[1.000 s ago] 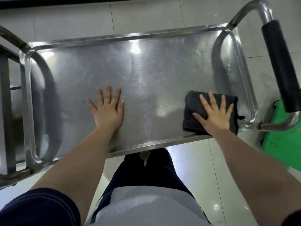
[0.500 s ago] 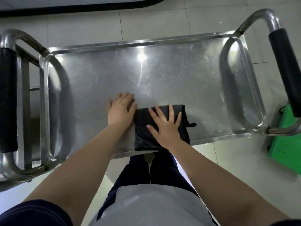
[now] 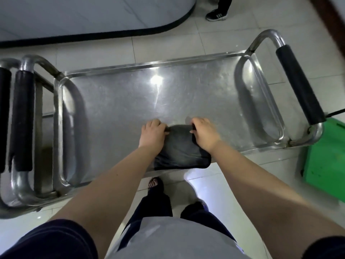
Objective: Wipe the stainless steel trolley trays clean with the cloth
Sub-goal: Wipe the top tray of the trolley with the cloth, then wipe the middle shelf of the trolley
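Note:
The stainless steel trolley tray [image 3: 130,101] lies crosswise in front of me, scratched and shiny. A dark cloth [image 3: 179,152] is near the tray's front edge, at the middle, its far edge lifted and stretched between my hands. My left hand [image 3: 152,134] pinches the cloth's far left corner with curled fingers. My right hand [image 3: 203,132] pinches the far right corner the same way. The near edge of the cloth hangs by the tray's front rim.
Black-padded handles stand at the right end [image 3: 298,85] and left end [image 3: 23,120] of the trolley. A green crate [image 3: 328,156] sits on the floor at the right. Another person's shoe [image 3: 216,15] is at the top. My feet are under the front rim.
My right hand slid the cloth from the tray's right end to the middle. Both hands went from lying flat to pinching the cloth's far corners and lifting that edge.

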Motion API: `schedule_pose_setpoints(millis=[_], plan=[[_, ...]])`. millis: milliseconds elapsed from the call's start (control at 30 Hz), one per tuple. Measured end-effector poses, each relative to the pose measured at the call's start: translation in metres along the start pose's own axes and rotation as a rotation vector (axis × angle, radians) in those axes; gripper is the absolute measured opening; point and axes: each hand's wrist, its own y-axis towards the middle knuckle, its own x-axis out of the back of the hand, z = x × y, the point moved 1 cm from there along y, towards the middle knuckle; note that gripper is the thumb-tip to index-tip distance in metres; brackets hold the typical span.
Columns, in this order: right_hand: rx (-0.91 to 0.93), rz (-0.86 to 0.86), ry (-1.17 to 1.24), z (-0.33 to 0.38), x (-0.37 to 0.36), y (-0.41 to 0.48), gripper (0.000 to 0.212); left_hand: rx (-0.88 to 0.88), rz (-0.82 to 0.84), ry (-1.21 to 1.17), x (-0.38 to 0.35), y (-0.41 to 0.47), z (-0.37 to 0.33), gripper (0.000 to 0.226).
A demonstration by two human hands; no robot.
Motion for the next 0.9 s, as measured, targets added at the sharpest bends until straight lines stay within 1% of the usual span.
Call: schedule_pose_setpoints(millis=[133, 200, 233, 300, 367, 467, 567, 667, 767, 833, 900], plan=[[0.202, 0.039, -0.068, -0.002, 0.02, -0.025, 0.033, -0.032, -0.117, 0.079, 0.017, -0.027, -0.028, 0.023], [0.217, 0.023, -0.115, -0.004, 0.032, -0.042, 0.04, -0.063, -0.181, 0.15, 0.024, -0.048, -0.048, 0.024], [0.22, 0.005, -0.15, -0.006, 0.038, -0.051, 0.04, -0.081, -0.201, 0.196, 0.026, -0.059, -0.06, 0.027], [0.247, -0.055, -0.21, -0.009, 0.052, -0.072, 0.032, -0.117, -0.229, 0.286, 0.029, -0.083, -0.084, 0.036], [0.289, -0.12, -0.186, -0.013, 0.069, -0.097, 0.023, -0.141, -0.286, 0.337, 0.031, -0.106, -0.11, 0.04], [0.379, -0.22, -0.118, -0.019, 0.094, -0.138, 0.013, -0.186, -0.413, 0.328, 0.036, -0.137, -0.15, 0.032], [0.41, -0.282, -0.081, -0.024, 0.108, -0.176, 0.007, -0.203, -0.477, 0.299, 0.038, -0.168, -0.181, 0.028], [0.462, -0.321, -0.054, -0.032, 0.111, -0.208, 0.007, -0.196, -0.488, 0.266, 0.026, -0.196, -0.195, 0.025], [0.532, -0.324, -0.012, -0.047, 0.098, -0.237, 0.012, -0.148, -0.434, 0.21, 0.002, -0.22, -0.199, 0.024], [0.538, -0.326, 0.014, -0.06, 0.078, -0.254, 0.017, -0.139, -0.388, 0.171, -0.02, -0.233, -0.199, 0.031], [0.488, -0.286, 0.039, -0.073, 0.051, -0.268, 0.019, -0.179, -0.36, 0.175, -0.046, -0.241, -0.198, 0.039]])
